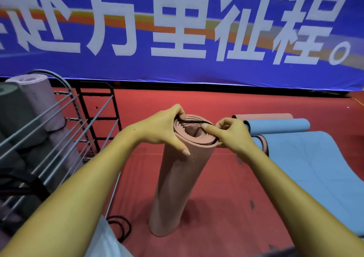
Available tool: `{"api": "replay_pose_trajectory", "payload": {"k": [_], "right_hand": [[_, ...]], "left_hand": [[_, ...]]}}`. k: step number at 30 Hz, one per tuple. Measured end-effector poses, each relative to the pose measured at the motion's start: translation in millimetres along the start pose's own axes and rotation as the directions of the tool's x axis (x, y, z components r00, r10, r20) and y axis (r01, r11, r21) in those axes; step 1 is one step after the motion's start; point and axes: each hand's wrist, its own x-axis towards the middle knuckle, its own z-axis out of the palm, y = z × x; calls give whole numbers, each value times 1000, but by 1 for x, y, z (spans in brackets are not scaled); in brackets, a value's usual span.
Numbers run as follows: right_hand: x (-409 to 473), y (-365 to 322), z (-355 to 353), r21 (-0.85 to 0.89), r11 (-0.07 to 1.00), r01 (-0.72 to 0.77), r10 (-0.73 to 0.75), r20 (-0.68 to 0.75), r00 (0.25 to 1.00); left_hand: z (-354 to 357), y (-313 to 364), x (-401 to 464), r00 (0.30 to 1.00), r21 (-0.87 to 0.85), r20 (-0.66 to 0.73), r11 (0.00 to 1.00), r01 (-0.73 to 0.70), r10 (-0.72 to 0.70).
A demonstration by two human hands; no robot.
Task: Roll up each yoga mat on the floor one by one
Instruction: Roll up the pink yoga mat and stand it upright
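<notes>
Foam, soft and light, the rolled pink mat [177,179] stands upright mid-floor, likely springing open unless gripped at its top, where left hand [165,127] and right hand [229,133] pinch a black band [192,122].

left hand [167,127]: fingers curled, pinching | right hand [230,133]: fingers curled, pinching | both forearms extended forward

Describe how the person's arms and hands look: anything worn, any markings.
Both forearms are bare as far as the view shows: no sleeves, gloves, watch or rings visible. The left hand has a small dark dot near the wrist. The right hand shows no markings. Fingernails look short and unpainted.
</notes>
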Motion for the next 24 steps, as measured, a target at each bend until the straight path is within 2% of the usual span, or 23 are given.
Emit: {"api": "replay_pose_trajectory", "payload": {"k": [4, 6, 9, 11, 15, 18, 21, 24], "right_hand": [[-4, 1, 2, 169, 985, -47, 23, 142, 990], [-6, 0, 3, 220, 974, -51, -2, 234, 972], [-10, -1, 7, 270, 963, -24, -58, 294, 954], [-13, -1, 12, 294, 956, 6, -96, 292, 952], [-17, 2, 19, 231, 964, 133, -192, 257, 947], [-18, 9, 21, 275, 944, 182, -240, 195, 951], [-18, 18, 20, 280, 937, 208, -259, 163, 952], [-15, 35, 21, 165, 952, 256, -284, 174, 943]], "left_hand": [[-2, -8, -11, 999, -12, -43, 1000, -20, 19], [-3, -14, -18, 997, -48, -68, 998, -33, 30], [-5, -21, -26, 994, -89, -111, 996, -32, 22], [-5, -27, -26, 983, -110, -184, 994, -25, 5], [-4, -44, -15, 929, -120, -369, 991, -55, 7], [9, -53, -8, 886, -145, -463, 985, -94, 16], [35, -56, -3, 814, -79, -576, 985, -154, 81], [61, -59, -6, 749, 31, -650, 989, -146, 131]]}}
